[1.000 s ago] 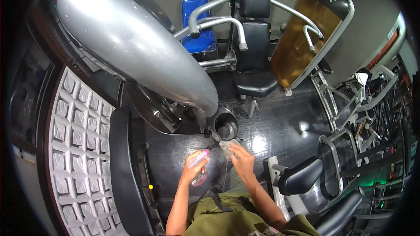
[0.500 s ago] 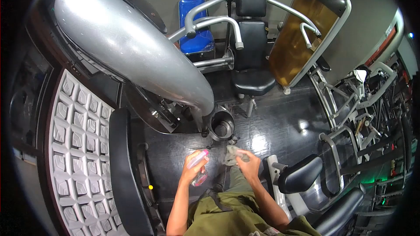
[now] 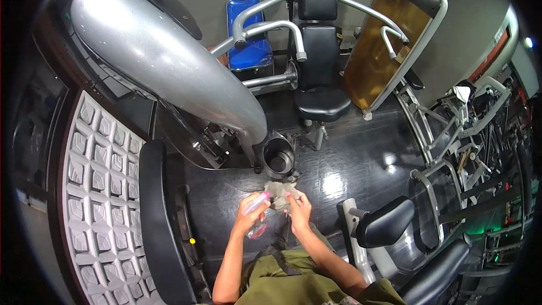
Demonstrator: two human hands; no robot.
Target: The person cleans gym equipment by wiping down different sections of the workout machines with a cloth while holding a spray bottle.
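Note:
My left hand is closed around a clear spray bottle with a pink and white head, its nozzle pointing toward the cloth. In my right hand is a crumpled grey cloth, gripped at its near side and hanging just right of the nozzle. Both hands are close together in front of my body, over the dark floor. Just beyond them stands a black cup-shaped holder at the foot of a big silver machine arm.
A black seat machine stands ahead, with a gold-panelled weight stack beside it. A blue chair is behind. Padded black benches flank me at left, another pad at right. A white moulded panel lines the left.
My right hand has moved left with the cloth, bringing it up to the spray bottle's nozzle. The left hand with the bottle has barely moved. The view has shifted slightly.

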